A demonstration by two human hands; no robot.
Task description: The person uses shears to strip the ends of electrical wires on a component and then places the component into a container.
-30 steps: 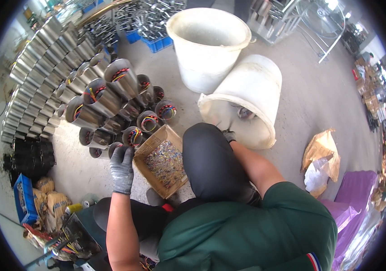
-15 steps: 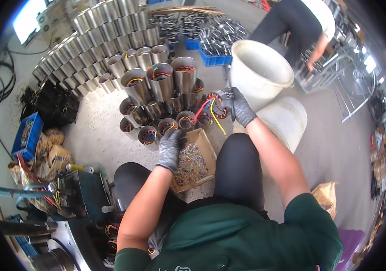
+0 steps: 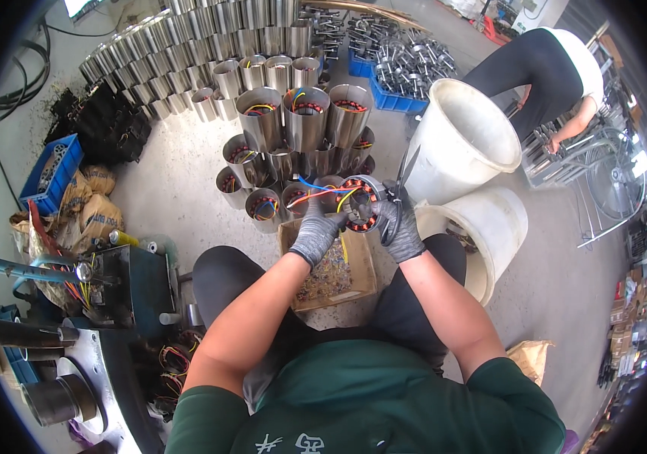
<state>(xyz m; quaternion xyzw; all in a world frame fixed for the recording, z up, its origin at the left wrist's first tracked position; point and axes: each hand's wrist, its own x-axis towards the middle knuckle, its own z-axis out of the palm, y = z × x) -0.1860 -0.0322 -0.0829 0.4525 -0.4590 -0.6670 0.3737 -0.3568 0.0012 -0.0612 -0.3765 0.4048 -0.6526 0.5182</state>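
A ring-shaped motor stator [image 3: 371, 184] with copper windings and red, blue and yellow lead wires is held between my two hands, above a shallow box [image 3: 363, 265] of wire scraps. My right hand [image 3: 403, 231], in a grey glove, is closed around dark scissors [image 3: 412, 163] and also against the stator's right side. The blades point up and away. My left hand [image 3: 316, 233], gloved too, is closed at the stator's left edge, with its fingers by the lead wires. Its exact grip is partly hidden. A yellow wire hangs below the ring.
Metal cylinders [image 3: 306, 125] with wired stators stand stacked ahead. A white bucket [image 3: 433, 144] stands at the right, another bucket [image 3: 501, 219] lies beside my knee. Blue crates [image 3: 399, 98] hold metal shafts. A co-worker [image 3: 543, 68] bends over at far right. Machinery [image 3: 123, 291] sits at left.
My right hand has brought the stator down and inward, between my knees. My left hand has moved from near the cylinders to the stator and its wires. The view has shifted.
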